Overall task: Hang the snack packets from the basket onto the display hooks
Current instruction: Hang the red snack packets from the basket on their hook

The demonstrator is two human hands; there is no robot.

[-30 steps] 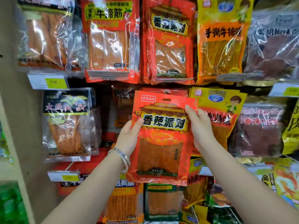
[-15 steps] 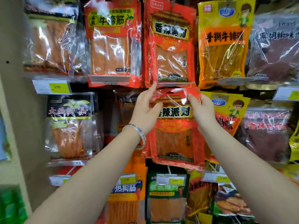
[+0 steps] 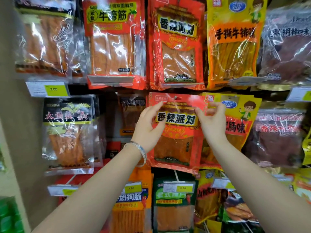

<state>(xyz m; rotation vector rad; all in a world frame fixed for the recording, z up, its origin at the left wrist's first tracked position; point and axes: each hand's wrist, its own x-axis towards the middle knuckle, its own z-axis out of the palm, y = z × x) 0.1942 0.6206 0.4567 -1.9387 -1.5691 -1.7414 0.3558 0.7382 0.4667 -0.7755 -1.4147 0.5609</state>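
The red snack packet (image 3: 176,145) hangs on a display hook (image 3: 175,97) through its top hole. The left hand (image 3: 148,126), fingers loosely spread, lies against the packet's left edge. The right hand (image 3: 212,123) curls at its upper right corner; whether it pinches is unclear.

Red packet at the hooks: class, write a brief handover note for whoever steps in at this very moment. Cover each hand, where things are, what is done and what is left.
Hands: the left hand has straight fingers touching the red packet at its upper left. The right hand pinches its upper right edge with curled fingers.
Things: the packet is in the middle row, and the hook tip shows through its hang hole.
Done: this packet looks hung.
Left: let go, check it hangs straight and fetch the next one. The basket is out of view.
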